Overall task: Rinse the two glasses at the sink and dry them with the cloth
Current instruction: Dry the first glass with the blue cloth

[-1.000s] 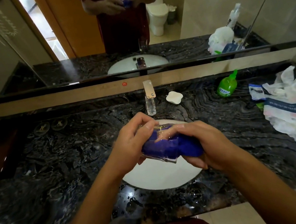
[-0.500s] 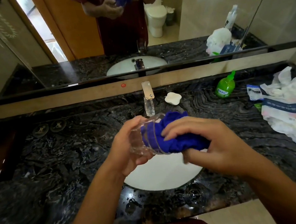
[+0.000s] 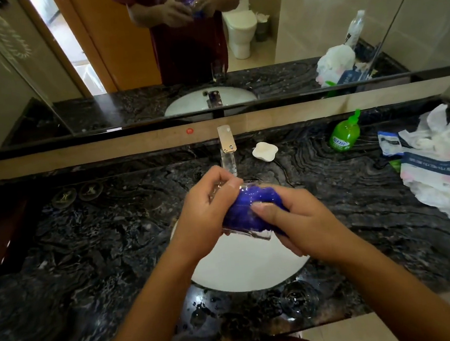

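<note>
- In front of you, a dark veined marble bench point(image 3: 331, 192) with a white sink point(image 3: 245, 268).
- On it: a clear glass point(image 3: 298, 298) by the front edge, white soap dish point(image 3: 265, 151), green bottle point(image 3: 344, 135), crumpled white bags point(image 3: 445, 163) far right.

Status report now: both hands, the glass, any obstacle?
Left hand grips glass over sink. Right hand works blue cloth inside it. Second glass waits on counter edge. Nothing in the way.
</note>
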Action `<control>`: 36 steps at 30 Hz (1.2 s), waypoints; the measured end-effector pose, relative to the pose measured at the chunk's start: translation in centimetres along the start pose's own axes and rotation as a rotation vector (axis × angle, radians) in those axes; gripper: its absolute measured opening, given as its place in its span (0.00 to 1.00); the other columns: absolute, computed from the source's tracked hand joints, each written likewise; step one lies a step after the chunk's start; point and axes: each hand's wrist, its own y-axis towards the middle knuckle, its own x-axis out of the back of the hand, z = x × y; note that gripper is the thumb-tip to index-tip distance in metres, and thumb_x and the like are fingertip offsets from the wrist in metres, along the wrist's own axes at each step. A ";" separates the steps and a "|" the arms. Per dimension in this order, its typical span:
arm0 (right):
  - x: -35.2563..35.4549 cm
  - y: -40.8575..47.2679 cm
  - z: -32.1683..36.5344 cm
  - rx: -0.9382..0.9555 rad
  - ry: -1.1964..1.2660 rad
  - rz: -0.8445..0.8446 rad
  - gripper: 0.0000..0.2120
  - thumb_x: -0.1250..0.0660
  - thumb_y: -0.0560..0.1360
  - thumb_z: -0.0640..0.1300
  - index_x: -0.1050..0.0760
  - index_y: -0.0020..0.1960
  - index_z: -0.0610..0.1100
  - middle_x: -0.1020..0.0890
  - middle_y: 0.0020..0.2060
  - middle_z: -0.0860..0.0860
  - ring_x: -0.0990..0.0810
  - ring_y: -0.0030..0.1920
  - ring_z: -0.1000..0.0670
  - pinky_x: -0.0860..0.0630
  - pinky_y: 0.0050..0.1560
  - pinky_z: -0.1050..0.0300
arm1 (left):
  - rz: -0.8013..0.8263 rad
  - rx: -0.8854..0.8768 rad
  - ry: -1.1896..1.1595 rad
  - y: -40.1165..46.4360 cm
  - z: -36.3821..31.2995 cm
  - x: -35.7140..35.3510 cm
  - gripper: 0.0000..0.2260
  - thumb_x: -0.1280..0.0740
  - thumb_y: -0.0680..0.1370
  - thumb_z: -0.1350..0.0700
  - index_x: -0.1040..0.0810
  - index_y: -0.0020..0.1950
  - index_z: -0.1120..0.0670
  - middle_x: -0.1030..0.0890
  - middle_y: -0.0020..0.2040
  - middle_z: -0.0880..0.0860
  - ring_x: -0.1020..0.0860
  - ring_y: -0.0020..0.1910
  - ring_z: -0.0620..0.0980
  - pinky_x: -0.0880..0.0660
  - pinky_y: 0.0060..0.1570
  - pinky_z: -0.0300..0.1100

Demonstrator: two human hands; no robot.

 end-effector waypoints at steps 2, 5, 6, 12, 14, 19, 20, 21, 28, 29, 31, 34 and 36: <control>-0.2 0.2 0.2 -0.069 0.206 -0.038 0.08 0.36 0.84 0.44 0.19 0.55 0.42 0.28 0.20 0.50 0.37 0.16 0.54 0.41 0.19 0.66 | 0.011 -0.093 0.057 0.0 -0.1 0.4 0.13 0.36 0.77 0.43 0.20 0.52 0.50 0.20 0.42 0.63 0.22 0.38 0.67 0.24 0.33 0.54; 0.0 0.4 0.4 -0.145 0.566 -0.139 0.14 0.31 0.78 0.49 0.20 0.51 0.37 0.29 0.22 0.45 0.40 0.14 0.54 0.46 0.19 0.69 | -0.039 -0.185 0.073 0.3 -0.6 0.7 0.12 0.36 0.78 0.44 0.20 0.55 0.49 0.18 0.43 0.54 0.19 0.36 0.52 0.23 0.33 0.41; 0.1 0.4 0.5 -0.161 0.682 -0.171 0.15 0.31 0.77 0.50 0.22 0.48 0.37 0.29 0.21 0.45 0.41 0.13 0.55 0.46 0.19 0.69 | -0.054 -0.191 0.054 0.4 -0.7 0.8 0.13 0.37 0.78 0.44 0.21 0.55 0.50 0.18 0.41 0.51 0.20 0.34 0.46 0.25 0.33 0.36; 0.5 -0.2 0.7 0.088 0.451 -0.153 0.08 0.34 0.78 0.42 0.16 0.51 0.51 0.17 0.35 0.44 0.20 0.25 0.48 0.31 0.20 0.60 | -0.026 0.016 -0.166 1.1 -1.3 1.4 0.12 0.38 0.82 0.48 0.23 0.49 0.55 0.21 0.37 0.53 0.27 0.28 0.53 0.34 0.22 0.40; 0.6 -0.6 0.7 0.279 0.057 -0.076 0.16 0.34 0.78 0.35 0.20 0.64 0.47 0.14 0.50 0.47 0.13 0.40 0.46 0.20 0.32 0.54 | 0.034 0.215 -0.344 1.3 -1.5 1.6 0.14 0.39 0.83 0.46 0.20 0.43 0.51 0.23 0.35 0.53 0.28 0.26 0.50 0.36 0.22 0.37; 1.0 -0.3 0.6 0.395 -0.593 0.069 0.15 0.32 0.78 0.40 0.21 0.64 0.50 0.18 0.50 0.60 0.17 0.42 0.58 0.20 0.43 0.54 | 0.162 0.519 -0.270 1.3 -1.5 1.3 0.16 0.35 0.79 0.40 0.23 0.43 0.52 0.25 0.30 0.54 0.28 0.22 0.47 0.35 0.20 0.33; 1.0 -0.1 0.5 0.377 -0.621 0.077 0.14 0.32 0.78 0.42 0.20 0.63 0.51 0.18 0.48 0.60 0.19 0.39 0.61 0.21 0.41 0.57 | 0.171 0.543 -0.197 1.2 -1.6 1.0 0.17 0.37 0.80 0.39 0.23 0.43 0.52 0.23 0.30 0.54 0.27 0.23 0.47 0.35 0.21 0.33; 0.9 0.0 0.3 0.376 -0.629 0.062 0.14 0.32 0.77 0.43 0.19 0.62 0.51 0.19 0.46 0.63 0.21 0.38 0.64 0.23 0.39 0.63 | 0.182 0.548 -0.147 1.1 -1.6 0.7 0.19 0.39 0.81 0.39 0.23 0.43 0.53 0.21 0.30 0.55 0.26 0.24 0.48 0.34 0.23 0.35; -0.2 0.3 -1.2 -0.066 0.241 -0.085 0.09 0.34 0.81 0.40 0.16 0.53 0.48 0.28 0.23 0.35 0.34 0.16 0.51 0.41 0.19 0.64 | 0.149 0.247 -0.075 1.1 -0.9 0.4 0.21 0.36 0.78 0.35 0.22 0.62 0.47 0.17 0.60 0.51 0.15 0.54 0.49 0.18 0.52 0.47; -0.4 0.5 -1.2 -0.109 0.366 -0.139 0.10 0.35 0.81 0.39 0.16 0.49 0.47 0.30 0.21 0.38 0.37 0.15 0.53 0.44 0.18 0.64 | 0.161 0.161 -0.063 0.9 -0.7 0.3 0.20 0.33 0.77 0.38 0.23 0.66 0.45 0.19 0.63 0.48 0.17 0.58 0.48 0.18 0.54 0.47; -0.5 0.8 -1.1 -0.189 0.656 -0.184 0.11 0.36 0.78 0.42 0.16 0.43 0.45 0.30 0.22 0.44 0.40 0.13 0.55 0.46 0.17 0.67 | 0.174 0.005 -0.020 0.6 -0.2 0.2 0.21 0.30 0.78 0.45 0.27 0.70 0.44 0.21 0.64 0.45 0.18 0.60 0.48 0.18 0.53 0.44; -0.9 0.6 -0.8 -0.235 0.948 -0.123 0.08 0.33 0.75 0.42 0.20 0.46 0.37 0.25 0.28 0.40 0.40 0.12 0.58 0.47 0.15 0.69 | 0.121 -0.110 0.036 0.4 0.1 0.1 0.18 0.32 0.78 0.45 0.27 0.66 0.48 0.18 0.54 0.48 0.17 0.48 0.47 0.20 0.45 0.39; -1.3 0.6 -1.0 -0.218 0.894 -0.089 0.06 0.32 0.75 0.42 0.20 0.47 0.38 0.24 0.28 0.40 0.40 0.13 0.58 0.49 0.16 0.68 | 0.086 -0.125 0.025 0.5 0.0 0.1 0.16 0.35 0.78 0.45 0.26 0.63 0.51 0.18 0.49 0.49 0.18 0.41 0.44 0.22 0.40 0.38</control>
